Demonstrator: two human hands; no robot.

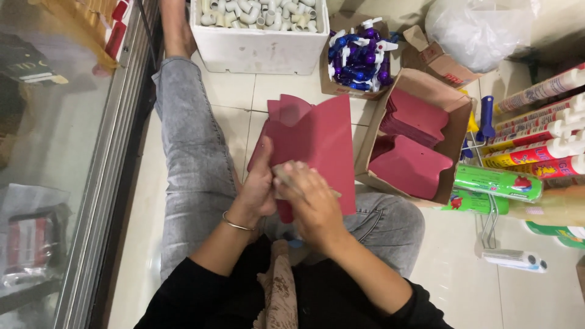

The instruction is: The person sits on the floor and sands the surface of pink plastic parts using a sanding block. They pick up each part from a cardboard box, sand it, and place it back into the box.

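I sit on a tiled floor with my legs in grey jeans stretched out. Both hands hold a stack of dark red card pieces [317, 143] over my lap. My left hand [259, 189], with a thin bangle on the wrist, grips the stack's left edge. My right hand [308, 201] covers the lower edge and pinches a small tan piece [286, 176] against the cards. An open cardboard box [448, 149] to the right holds more of the same red card pieces [411, 164].
A white foam box [259, 49] of white plastic fittings stands ahead. Beside it is a box of blue and purple spray nozzles [359, 58]. Cartridge tubes [542, 137], a green tube [496, 181] and a plastic bag [478, 27] lie right. A glass cabinet [55, 152] runs along the left.
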